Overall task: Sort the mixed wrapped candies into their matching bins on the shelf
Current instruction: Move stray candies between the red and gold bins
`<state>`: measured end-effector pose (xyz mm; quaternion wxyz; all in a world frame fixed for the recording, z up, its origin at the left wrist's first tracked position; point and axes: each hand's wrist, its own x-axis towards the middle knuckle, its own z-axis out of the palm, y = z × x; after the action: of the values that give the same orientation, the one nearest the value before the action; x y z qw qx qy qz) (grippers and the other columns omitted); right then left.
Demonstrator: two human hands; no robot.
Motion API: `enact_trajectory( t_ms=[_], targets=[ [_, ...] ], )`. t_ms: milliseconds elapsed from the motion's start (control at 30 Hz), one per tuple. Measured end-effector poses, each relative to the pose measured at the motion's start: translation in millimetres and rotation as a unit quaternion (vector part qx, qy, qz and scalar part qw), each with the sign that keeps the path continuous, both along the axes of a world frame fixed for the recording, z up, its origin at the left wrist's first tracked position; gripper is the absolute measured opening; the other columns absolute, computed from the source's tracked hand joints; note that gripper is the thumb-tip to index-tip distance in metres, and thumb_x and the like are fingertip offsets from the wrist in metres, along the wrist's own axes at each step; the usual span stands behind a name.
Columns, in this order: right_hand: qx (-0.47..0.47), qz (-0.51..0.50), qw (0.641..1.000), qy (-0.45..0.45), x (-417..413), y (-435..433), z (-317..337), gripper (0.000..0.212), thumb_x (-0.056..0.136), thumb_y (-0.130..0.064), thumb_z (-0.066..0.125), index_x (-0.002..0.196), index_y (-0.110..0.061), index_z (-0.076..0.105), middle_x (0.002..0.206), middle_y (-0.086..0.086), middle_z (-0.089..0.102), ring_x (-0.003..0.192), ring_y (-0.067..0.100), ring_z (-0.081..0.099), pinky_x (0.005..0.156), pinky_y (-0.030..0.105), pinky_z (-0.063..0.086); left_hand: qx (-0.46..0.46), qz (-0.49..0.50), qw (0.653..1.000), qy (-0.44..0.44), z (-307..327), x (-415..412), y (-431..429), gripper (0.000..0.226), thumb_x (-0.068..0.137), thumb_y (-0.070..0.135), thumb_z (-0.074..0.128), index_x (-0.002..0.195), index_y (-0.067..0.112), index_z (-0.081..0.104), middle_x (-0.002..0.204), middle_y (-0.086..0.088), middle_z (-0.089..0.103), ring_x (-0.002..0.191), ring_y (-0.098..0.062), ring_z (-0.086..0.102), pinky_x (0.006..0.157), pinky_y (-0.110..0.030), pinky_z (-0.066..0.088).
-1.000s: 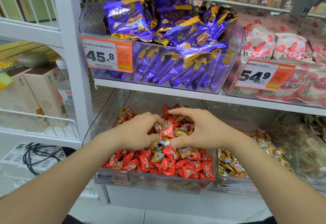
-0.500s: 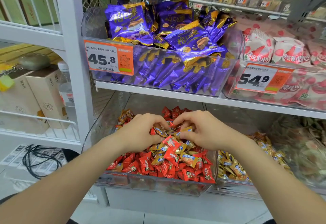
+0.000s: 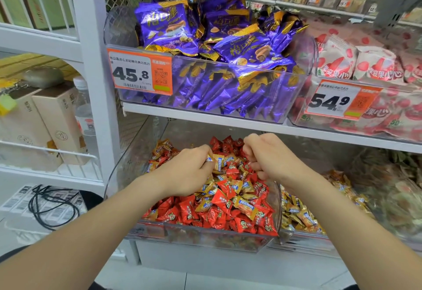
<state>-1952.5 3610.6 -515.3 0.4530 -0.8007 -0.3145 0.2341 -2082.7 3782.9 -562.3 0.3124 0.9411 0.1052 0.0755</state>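
Both hands are down in a clear bin [image 3: 127, 175] under the shelf [image 3: 205, 116], over a mixed heap of red candies [image 3: 219, 217] and gold ones. Left hand [image 3: 189, 170]: fingers curled, pinching a gold candy [image 3: 217, 160]. Right hand [image 3: 271, 159]: curled tight just beside it; whether it grips anything, cannot tell. The neighbouring bin [image 3: 303, 244], to the right, shows gold sweets [image 3: 296, 213].

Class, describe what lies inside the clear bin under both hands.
The clear bin holds red candies mixed with gold candies. The left hand pinches a gold one; the right hand curls over the pile. What lies beneath the hands is covered.
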Motion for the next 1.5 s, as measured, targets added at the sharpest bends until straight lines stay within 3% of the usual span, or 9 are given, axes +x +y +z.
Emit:
enact_trajectory(
  t_ms=[100,200,433,533,733,800,1033,1233,1500],
  targets=[
    [0.023,0.058,0.996,0.059,-2.6,-3.7,-0.9,0.025,0.107,-0.007,0.044,0.107,-0.012,0.069,0.067,0.004,0.046,0.056,0.014,0.038,0.044,0.025,0.030,-0.039,0.020,0.999,0.005,3.8,-0.6,-3.2,0.017,0.107,0.031,0.041,0.097,0.018,0.047,0.068,0.003,0.057,0.054,-0.014,0.044,0.053,-0.035,0.038],
    [-0.010,0.115,0.993,0.039,1.2,-7.7,-2.9,0.041,0.105,0.006,0.046,0.125,-0.018,0.072,0.087,0.003,0.068,0.064,0.009,0.048,0.050,0.022,0.039,-0.026,0.045,0.999,-0.012,9.3,-0.9,-8.2,0.023,0.102,0.031,0.043,0.091,0.012,0.050,0.070,-0.003,0.059,0.058,-0.018,0.047,0.055,-0.036,0.037],
    [-0.149,0.127,0.946,-0.259,10.0,-15.3,-6.9,0.031,0.105,-0.016,0.046,0.115,-0.029,0.072,0.046,-0.011,0.051,0.044,0.004,0.049,0.051,0.014,0.036,-0.033,0.092,0.995,-0.030,15.4,4.3,-11.4,0.035,0.094,0.039,0.050,0.078,0.007,0.053,0.056,0.002,0.050,0.050,-0.014,0.041,0.052,-0.032,0.034],
    [-0.159,0.192,0.911,-0.327,11.1,-18.2,-10.3,0.017,0.105,-0.037,0.063,0.116,-0.030,0.072,0.058,0.000,0.063,0.056,0.011,0.058,0.057,0.017,0.039,-0.025,0.080,0.996,-0.025,12.2,6.3,-9.4,0.039,0.094,0.039,0.050,0.084,0.001,0.056,0.058,-0.001,0.051,0.050,-0.015,0.042,0.053,-0.034,0.037],
    [-0.249,0.266,0.865,-0.344,15.5,-17.6,-18.3,0.044,0.094,-0.057,0.070,0.134,-0.047,0.056,0.108,-0.015,0.048,0.102,0.007,0.051,0.090,0.035,0.046,-0.022,0.067,0.997,-0.042,7.3,8.1,-5.5,0.032,0.102,0.033,0.049,0.091,0.003,0.050,0.066,-0.016,0.062,0.051,-0.022,0.045,0.054,-0.048,0.041],
    [-0.265,0.277,0.855,-0.349,14.4,-16.6,-20.5,0.052,0.090,-0.057,0.074,0.137,-0.049,0.053,0.119,-0.017,0.054,0.109,0.008,0.053,0.093,0.040,0.050,-0.040,0.072,0.995,-0.049,7.4,9.4,-5.6,0.025,0.101,0.028,0.050,0.090,0.006,0.048,0.066,-0.010,0.071,0.048,-0.015,0.053,0.050,-0.038,0.042],
    [-0.211,0.237,0.883,-0.345,15.2,-11.4,-20.7,0.020,0.099,-0.043,0.070,0.111,-0.029,0.075,0.092,-0.008,0.075,0.088,0.009,0.067,0.086,0.037,0.055,-0.258,0.094,0.961,-0.035,10.3,5.7,-6.8,0.015,0.103,0.020,0.054,0.102,0.005,0.051,0.087,-0.008,0.078,0.059,-0.020,0.064,0.054,-0.032,0.048],
    [-0.135,0.184,0.914,-0.335,14.9,-14.6,-9.4,0.035,0.109,-0.038,0.050,0.080,-0.020,0.058,0.069,-0.001,0.060,0.064,0.015,0.055,0.068,0.034,0.043,-0.279,0.084,0.956,-0.019,12.5,-1.6,1.5,0.020,0.099,0.009,0.053,0.115,0.017,0.061,0.076,-0.011,0.074,0.055,-0.018,0.060,0.052,-0.028,0.048],
    [-0.097,0.072,0.970,-0.209,-3.3,-2.1,-2.9,0.043,0.098,-0.033,0.049,0.060,-0.018,0.033,0.055,0.000,0.028,0.052,0.018,0.032,0.055,0.031,0.030,-0.250,0.128,0.959,0.029,16.9,-9.1,6.9,0.020,0.095,0.025,0.061,0.093,0.011,0.076,0.065,-0.003,0.064,0.056,-0.016,0.049,0.056,-0.029,0.039]
  ],
)
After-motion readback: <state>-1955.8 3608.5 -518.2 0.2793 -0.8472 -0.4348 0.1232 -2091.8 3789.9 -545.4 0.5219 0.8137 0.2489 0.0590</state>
